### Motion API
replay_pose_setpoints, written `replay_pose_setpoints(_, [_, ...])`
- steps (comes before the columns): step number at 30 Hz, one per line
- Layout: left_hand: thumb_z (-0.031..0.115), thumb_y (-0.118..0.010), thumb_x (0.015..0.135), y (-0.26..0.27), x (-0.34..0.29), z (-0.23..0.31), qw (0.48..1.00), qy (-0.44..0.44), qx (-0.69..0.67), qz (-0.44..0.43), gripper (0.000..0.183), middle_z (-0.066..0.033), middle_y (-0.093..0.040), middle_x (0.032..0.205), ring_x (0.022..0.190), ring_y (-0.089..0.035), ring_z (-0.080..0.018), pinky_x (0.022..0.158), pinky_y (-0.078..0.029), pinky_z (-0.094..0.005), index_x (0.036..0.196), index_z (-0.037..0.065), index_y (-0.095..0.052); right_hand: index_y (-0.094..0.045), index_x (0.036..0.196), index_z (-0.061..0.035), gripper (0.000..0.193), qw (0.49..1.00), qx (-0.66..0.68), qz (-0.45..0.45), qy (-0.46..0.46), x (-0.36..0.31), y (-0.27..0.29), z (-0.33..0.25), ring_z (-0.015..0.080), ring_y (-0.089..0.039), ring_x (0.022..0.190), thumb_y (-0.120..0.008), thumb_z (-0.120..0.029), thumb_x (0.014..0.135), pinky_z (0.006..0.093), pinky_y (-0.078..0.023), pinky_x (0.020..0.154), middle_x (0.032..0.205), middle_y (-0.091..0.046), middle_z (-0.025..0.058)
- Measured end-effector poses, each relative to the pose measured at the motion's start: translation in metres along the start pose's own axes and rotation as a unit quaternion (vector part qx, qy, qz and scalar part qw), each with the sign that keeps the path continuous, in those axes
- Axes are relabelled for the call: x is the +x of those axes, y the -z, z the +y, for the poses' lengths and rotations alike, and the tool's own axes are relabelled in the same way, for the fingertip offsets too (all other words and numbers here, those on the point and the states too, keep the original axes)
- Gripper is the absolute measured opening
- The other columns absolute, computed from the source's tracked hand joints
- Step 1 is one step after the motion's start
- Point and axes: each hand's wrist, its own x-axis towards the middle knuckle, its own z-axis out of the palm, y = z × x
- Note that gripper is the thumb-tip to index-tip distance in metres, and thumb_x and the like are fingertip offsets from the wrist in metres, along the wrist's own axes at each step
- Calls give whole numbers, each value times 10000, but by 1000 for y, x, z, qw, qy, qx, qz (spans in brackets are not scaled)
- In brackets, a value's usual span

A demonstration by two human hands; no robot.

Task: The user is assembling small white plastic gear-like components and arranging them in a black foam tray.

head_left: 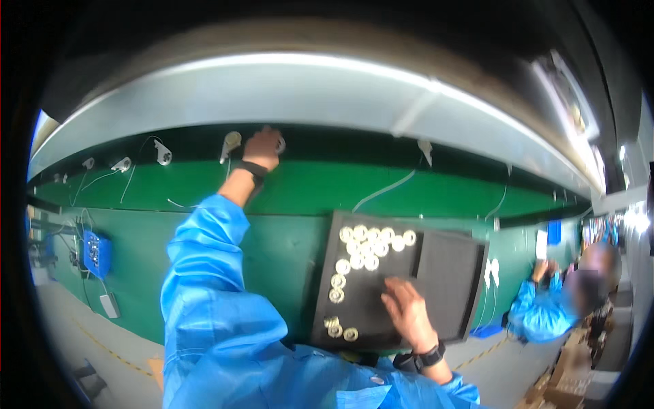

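Note:
My left hand [262, 148] reaches to the far side of the green work surface, under a pale metal ledge. Its fingers, slightly blurred, are curled over a white plastic part [281, 144] that shows only at the hand's right edge. Just left of that hand lies another white part with a round cream piece [232, 140] on it. My right hand [407, 310] is over a black tray [446, 286], with its fingers apart and nothing in them. Several round cream-white ring-shaped pieces [371, 247] lie in the tray's left section, mostly toward its far end.
White parts with thin cables [163, 153] are spaced along the far strip. The pale metal ledge [286, 95] overhangs it. At left stands a blue bin [97, 253] of small parts. A co-worker in blue [545, 310] sits at the right, near white pieces [492, 271].

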Motion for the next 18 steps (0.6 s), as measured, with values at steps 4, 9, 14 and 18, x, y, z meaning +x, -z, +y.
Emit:
replay_pose_setpoints(4, [215,-771,669,73,-13,20,963,22,-115,243,517,-150,-624,1024,940,-608,-330,842,-505,-403,1129,70,-585,-619,1128,-18,305,1000,28,12,7,6,2,-11,354,-614,1003,-641,-25,823,377,-512,854,1128,-619,178])
replay_pose_setpoints(9, [196,-731,796,208,-76,80,788,32,-603,117,353,-83,-667,951,684,-592,-91,613,-477,-217,1082,35,-600,-613,1175,-82,375,989,56,-2,134,13,-34,-9,321,-589,1016,-625,-22,805,388,-513,852,1113,-610,141])
replay_pose_setpoints(14, [125,-721,759,278,-179,125,700,-37,-700,134,494,-113,-673,990,739,-607,-109,558,-434,-188,1199,7,-531,-612,1190,-110,482,983,-55,-39,168,17,-60,-8,318,-539,965,-578,29,731,405,-513,780,1043,-552,141])
replay_pose_setpoints(18, [169,-758,713,266,-243,137,679,13,-730,82,575,-132,-680,981,804,-641,-178,604,-453,-219,1216,3,-535,-587,1154,-79,458,978,-59,-49,195,18,-64,-9,313,-514,981,-556,23,709,417,-502,787,1086,-522,144])
